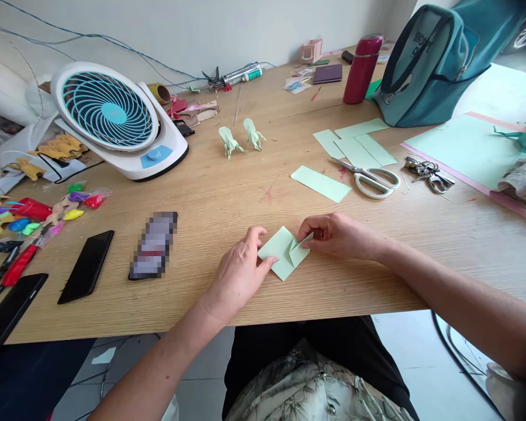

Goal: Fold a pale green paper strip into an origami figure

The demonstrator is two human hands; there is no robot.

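Folded paper (280, 255) lies on a wooden table (210, 202) by a white wall (254, 29).

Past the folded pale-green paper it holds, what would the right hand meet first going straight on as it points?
Likely the bare left hand, across the folded pale-green paper, though depth is unclear.

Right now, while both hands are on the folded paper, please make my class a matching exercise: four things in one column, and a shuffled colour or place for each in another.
Things:
1. folded paper
2. scissors
3. bottle
4. fan

Colours and places:
A. dark red, upright beside the backpack
B. white and blue
C. touched by the left hand and the right hand
D. lying beside the keys

Right pairs: 1-C, 2-D, 3-A, 4-B.
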